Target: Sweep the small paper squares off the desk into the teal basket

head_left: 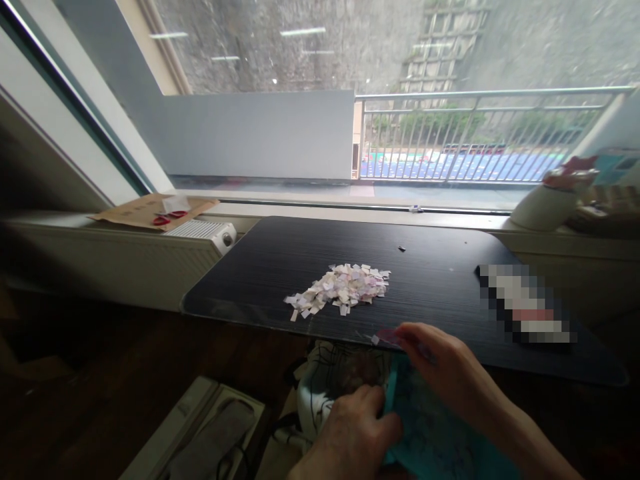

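Observation:
A heap of small white and pale-pink paper pieces (345,287) lies on the dark table (435,280). My right hand (435,353) is at the table's front edge, fingers pinched on a thin, see-through pinkish piece (387,337). A single paper scrap (375,340) lies just left of that piece. Below the edge, my left hand (353,427) is closed on the rim of a turquoise bag-like thing (435,427). My right forearm hides part of it, and its inside is too dark to make out.
A blurred-out flat object (525,307) lies on the table's right side. Red-handled scissors (170,217) rest on brown paper (135,210) by the window, near a radiator (200,233). A white pot (543,203) stands on the right sill. An open box (215,427) sits below, left.

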